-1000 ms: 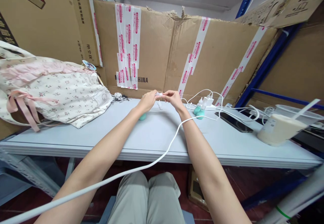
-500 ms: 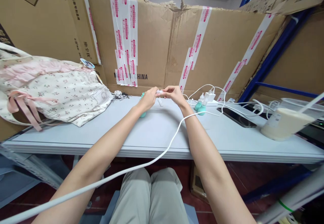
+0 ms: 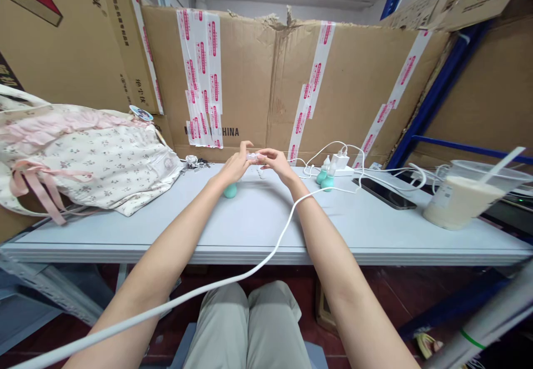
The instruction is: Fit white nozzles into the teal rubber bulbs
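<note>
Between the floral bag and white cable, the tabletop gives passage. Cardboard blocks the back (the cable crosses the front edge).

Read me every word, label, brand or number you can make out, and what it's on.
"CHINA": on the cardboard panel behind the desk; lettering before it is mostly under tape.
Too small or blurred: red print on the tape, label on the cup, characters on the left box and upper-right cardboard.
</note>
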`<control>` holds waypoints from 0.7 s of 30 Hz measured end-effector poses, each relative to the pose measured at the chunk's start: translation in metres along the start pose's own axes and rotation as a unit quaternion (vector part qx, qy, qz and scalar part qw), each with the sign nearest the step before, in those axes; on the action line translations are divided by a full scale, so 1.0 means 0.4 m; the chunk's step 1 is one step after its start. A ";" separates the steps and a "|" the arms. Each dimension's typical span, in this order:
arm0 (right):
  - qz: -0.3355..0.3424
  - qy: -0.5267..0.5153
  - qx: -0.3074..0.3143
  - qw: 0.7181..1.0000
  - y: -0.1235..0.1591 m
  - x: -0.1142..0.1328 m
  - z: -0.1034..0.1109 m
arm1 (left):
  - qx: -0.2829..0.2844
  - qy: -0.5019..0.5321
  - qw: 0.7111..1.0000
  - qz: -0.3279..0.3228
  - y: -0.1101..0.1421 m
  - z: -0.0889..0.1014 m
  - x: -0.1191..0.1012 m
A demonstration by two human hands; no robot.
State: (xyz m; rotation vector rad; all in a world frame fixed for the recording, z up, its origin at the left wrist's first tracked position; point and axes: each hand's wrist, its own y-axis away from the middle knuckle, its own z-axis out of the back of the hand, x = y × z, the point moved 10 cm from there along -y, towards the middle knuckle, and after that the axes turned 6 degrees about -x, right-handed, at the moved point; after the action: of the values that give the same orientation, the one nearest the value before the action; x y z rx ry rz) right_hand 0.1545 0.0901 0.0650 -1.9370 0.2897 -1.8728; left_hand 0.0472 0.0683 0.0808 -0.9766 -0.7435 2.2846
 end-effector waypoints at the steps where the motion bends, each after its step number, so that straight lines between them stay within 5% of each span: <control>1: -0.002 -0.003 0.007 1.000 0.001 -0.004 -0.003 | 0.004 0.006 1.000 0.001 -0.002 0.000 0.002; 7: -0.012 -0.003 -0.025 1.000 -0.001 -0.016 0.018 | 0.055 0.054 0.997 0.017 -0.013 0.063 0.038; 10: -0.026 0.006 -0.055 0.998 -0.006 -0.025 0.042 | 0.139 0.049 0.989 0.008 0.001 0.094 0.059; 15: -0.031 0.012 -0.065 0.997 -0.007 -0.026 0.053 | 0.277 0.053 0.959 0.007 0.042 0.055 0.092; 21: -0.036 0.015 -0.054 0.998 -0.003 -0.025 0.042 | 0.256 0.040 0.964 0.055 0.029 0.020 0.118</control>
State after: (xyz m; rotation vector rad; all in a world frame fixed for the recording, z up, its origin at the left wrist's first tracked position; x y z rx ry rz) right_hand 0.1704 0.0980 0.0566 -2.0153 0.3421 -1.9715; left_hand 0.0104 0.0891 0.0559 -0.8657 -0.0476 2.3384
